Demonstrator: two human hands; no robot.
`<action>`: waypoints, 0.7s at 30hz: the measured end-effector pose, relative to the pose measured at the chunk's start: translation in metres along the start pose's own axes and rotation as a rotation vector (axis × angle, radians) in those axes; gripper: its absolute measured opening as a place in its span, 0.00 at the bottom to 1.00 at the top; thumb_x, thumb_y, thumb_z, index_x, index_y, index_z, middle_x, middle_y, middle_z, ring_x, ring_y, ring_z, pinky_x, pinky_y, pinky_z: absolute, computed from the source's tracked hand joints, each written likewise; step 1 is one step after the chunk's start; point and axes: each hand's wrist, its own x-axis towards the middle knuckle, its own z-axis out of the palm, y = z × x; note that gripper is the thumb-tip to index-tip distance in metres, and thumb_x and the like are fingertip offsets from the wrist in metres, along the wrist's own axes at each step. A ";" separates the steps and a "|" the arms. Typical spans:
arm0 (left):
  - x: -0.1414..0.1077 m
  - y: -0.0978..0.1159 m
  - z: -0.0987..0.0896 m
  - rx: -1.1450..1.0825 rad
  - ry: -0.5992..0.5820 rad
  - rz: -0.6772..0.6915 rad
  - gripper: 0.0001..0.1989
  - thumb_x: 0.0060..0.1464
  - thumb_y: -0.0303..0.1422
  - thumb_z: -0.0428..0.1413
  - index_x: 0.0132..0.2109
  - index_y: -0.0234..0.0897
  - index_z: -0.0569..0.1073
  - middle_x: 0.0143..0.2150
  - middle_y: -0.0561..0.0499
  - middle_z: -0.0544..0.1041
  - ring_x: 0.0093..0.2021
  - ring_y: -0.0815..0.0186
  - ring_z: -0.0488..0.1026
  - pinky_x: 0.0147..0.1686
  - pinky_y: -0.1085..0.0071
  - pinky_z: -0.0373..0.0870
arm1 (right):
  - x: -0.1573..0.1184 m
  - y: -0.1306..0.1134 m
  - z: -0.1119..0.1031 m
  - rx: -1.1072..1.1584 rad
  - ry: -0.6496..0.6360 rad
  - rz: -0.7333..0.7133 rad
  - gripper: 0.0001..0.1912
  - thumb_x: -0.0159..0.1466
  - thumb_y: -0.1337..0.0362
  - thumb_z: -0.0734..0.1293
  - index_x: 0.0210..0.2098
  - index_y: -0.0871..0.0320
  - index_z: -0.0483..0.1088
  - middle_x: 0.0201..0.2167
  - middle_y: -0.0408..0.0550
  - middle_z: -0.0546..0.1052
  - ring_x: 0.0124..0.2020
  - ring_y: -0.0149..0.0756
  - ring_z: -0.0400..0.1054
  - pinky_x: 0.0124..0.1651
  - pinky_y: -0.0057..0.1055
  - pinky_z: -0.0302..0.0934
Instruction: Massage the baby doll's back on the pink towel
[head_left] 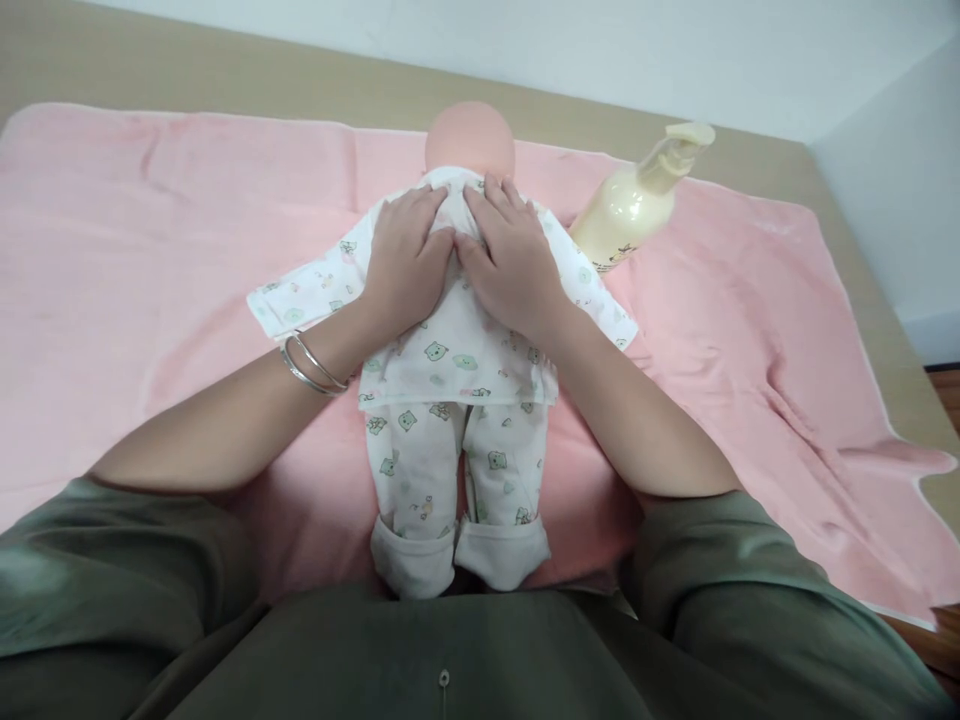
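Note:
A baby doll [471, 138] lies with its smooth bald head away from me, no face showing. It is dressed in a white printed top [450, 362] and matching trousers [420, 460] with turned-up cuffs. Both sleeves spread out to the sides. My left hand [411, 250] rests flat on the upper left of the top, fingers stretched toward the head. On the upper right, my right hand [514, 250] lies flat in the same way. The two thumbs meet or nearly meet in the middle. Neither hand grips anything.
A pink blanket [187, 220] with some wrinkles lies under the doll on a wooden table [262, 65]. A cream pump bottle [626, 210] is on the blanket right of the doll, close to its sleeve. White walls [637, 50] stand behind and at the right.

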 end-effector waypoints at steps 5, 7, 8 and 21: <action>0.001 0.016 -0.002 0.068 -0.004 -0.160 0.37 0.60 0.55 0.37 0.70 0.48 0.62 0.75 0.59 0.65 0.76 0.54 0.56 0.76 0.48 0.46 | 0.001 -0.001 -0.003 -0.065 0.010 -0.022 0.32 0.72 0.55 0.50 0.72 0.47 0.62 0.76 0.33 0.61 0.80 0.41 0.48 0.82 0.51 0.47; 0.000 0.016 -0.002 0.084 -0.022 -0.154 0.39 0.60 0.56 0.34 0.72 0.49 0.58 0.75 0.61 0.65 0.77 0.54 0.54 0.76 0.47 0.43 | -0.001 -0.004 -0.008 -0.056 0.020 -0.035 0.30 0.73 0.57 0.49 0.71 0.44 0.62 0.75 0.30 0.63 0.80 0.37 0.49 0.81 0.48 0.49; -0.001 0.016 -0.002 0.092 -0.032 -0.153 0.40 0.60 0.57 0.33 0.73 0.49 0.56 0.75 0.62 0.65 0.77 0.54 0.53 0.76 0.47 0.42 | -0.002 -0.005 -0.012 -0.052 0.033 -0.040 0.30 0.73 0.59 0.49 0.71 0.44 0.62 0.75 0.29 0.62 0.80 0.34 0.49 0.81 0.46 0.50; -0.009 0.023 -0.002 0.085 0.013 -0.157 0.36 0.61 0.55 0.35 0.71 0.50 0.59 0.73 0.59 0.68 0.75 0.54 0.56 0.75 0.47 0.45 | -0.014 -0.012 0.004 -0.104 0.074 -0.032 0.30 0.73 0.61 0.50 0.71 0.48 0.65 0.77 0.31 0.60 0.80 0.36 0.49 0.84 0.46 0.44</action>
